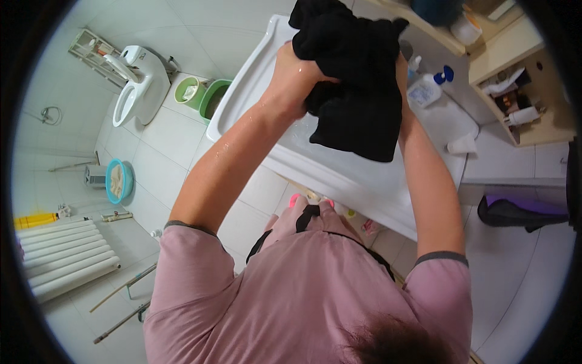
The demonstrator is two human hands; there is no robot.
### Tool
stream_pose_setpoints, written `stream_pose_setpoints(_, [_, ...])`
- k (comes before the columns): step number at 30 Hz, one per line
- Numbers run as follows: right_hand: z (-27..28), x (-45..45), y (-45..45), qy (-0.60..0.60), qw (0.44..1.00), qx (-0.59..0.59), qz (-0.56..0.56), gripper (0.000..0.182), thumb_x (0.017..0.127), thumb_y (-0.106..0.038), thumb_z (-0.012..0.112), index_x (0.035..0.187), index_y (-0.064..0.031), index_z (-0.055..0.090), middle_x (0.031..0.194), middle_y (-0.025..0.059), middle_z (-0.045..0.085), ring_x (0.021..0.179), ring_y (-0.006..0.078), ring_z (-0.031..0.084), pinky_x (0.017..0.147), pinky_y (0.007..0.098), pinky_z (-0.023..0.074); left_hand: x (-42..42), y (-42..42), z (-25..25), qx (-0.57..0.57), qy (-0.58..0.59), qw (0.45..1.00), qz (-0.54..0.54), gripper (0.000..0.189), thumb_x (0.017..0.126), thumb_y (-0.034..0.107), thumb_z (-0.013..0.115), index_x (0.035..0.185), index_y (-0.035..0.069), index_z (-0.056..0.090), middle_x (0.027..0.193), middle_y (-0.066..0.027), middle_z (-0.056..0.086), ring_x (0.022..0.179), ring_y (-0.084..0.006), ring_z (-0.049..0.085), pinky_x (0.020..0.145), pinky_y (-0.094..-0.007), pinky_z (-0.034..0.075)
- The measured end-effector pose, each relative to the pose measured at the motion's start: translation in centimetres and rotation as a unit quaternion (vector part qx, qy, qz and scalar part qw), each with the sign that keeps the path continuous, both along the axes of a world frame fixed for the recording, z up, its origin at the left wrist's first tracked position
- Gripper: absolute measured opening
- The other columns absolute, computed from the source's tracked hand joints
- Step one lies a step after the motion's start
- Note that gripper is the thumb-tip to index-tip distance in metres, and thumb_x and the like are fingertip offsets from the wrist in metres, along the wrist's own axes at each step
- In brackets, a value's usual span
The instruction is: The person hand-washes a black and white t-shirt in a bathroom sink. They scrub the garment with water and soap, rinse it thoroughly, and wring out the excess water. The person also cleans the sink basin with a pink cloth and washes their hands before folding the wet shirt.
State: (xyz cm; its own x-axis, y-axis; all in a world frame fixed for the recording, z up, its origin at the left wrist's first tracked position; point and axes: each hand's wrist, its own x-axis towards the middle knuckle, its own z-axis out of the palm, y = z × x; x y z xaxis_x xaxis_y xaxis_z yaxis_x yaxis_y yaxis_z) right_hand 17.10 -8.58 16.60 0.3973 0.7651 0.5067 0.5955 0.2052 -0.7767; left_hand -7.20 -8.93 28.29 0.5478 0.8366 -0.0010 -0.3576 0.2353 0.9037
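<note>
A piece of black cloth (359, 91), perhaps a garment, hangs bunched between my two raised hands over a white washbasin (291, 148). At the cloth's left side my left hand (302, 79) is closed on it, with wet skin on the wrist and forearm. My right hand (402, 77) is at the cloth's right edge, mostly hidden behind it, so its fingers do not show. Water seems to lie in the basin under the cloth. A white pump bottle with a blue top (425, 91) stands on the basin's right ledge, near my right wrist.
A white tube (463, 144) lies on the basin's right ledge, below an open wooden cabinet (493, 91) with toiletries. To the left are a green bin (190, 91), a green tub (213, 100), a toilet (145, 91), a blue basin with cloth (120, 181) and a white radiator (68, 255).
</note>
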Motion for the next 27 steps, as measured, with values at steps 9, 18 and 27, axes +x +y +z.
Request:
stream_pose_setpoints(9, [4.9, -5.0, -3.6, 0.259, 0.963, -0.08, -0.003, 0.041, 0.1, -0.024, 0.057, 0.13, 0.0034, 0.055, 0.119, 0.0145, 0.066, 0.104, 0.0203, 0.062, 0.09, 0.0332, 0.0488, -1.6, 2.5, -2.2, -0.056, 0.068, 0.993, -0.073, 0.057, 0.072, 0.011, 0.077, 0.125, 0.002, 0.058, 0.115, -0.0131, 0.065, 0.106, -0.0263, 0.063, 0.091, -0.0376, 0.052])
stream_pose_setpoints(18, [7.9, -7.5, -6.3, 0.347, 0.909, -0.211, 0.088, 0.049, 0.095, -0.016, 0.064, 0.139, -0.0019, 0.05, 0.131, 0.0139, 0.06, 0.119, 0.0238, 0.056, 0.102, 0.0344, 0.0444, -4.9, 6.1, -9.1, -0.18, -0.061, 0.952, -0.242, 0.08, 0.078, 0.041, 0.081, 0.14, 0.002, 0.049, 0.137, -0.0162, 0.056, 0.126, -0.0303, 0.054, 0.107, -0.0445, 0.045])
stream_pose_setpoints(27, [5.8, -4.4, -4.9, 0.214, 0.882, -0.343, 0.24, 0.063, 0.094, -0.02, 0.066, 0.148, -0.0029, 0.038, 0.141, 0.0119, 0.053, 0.125, 0.0233, 0.053, 0.107, 0.0354, 0.0425, -3.3, 7.7, -12.9, -0.235, -0.102, 0.906, -0.337, 0.048, 0.078, 0.019, 0.078, 0.12, 0.001, 0.064, 0.115, -0.0136, 0.068, 0.106, -0.0263, 0.066, 0.095, -0.0449, 0.054])
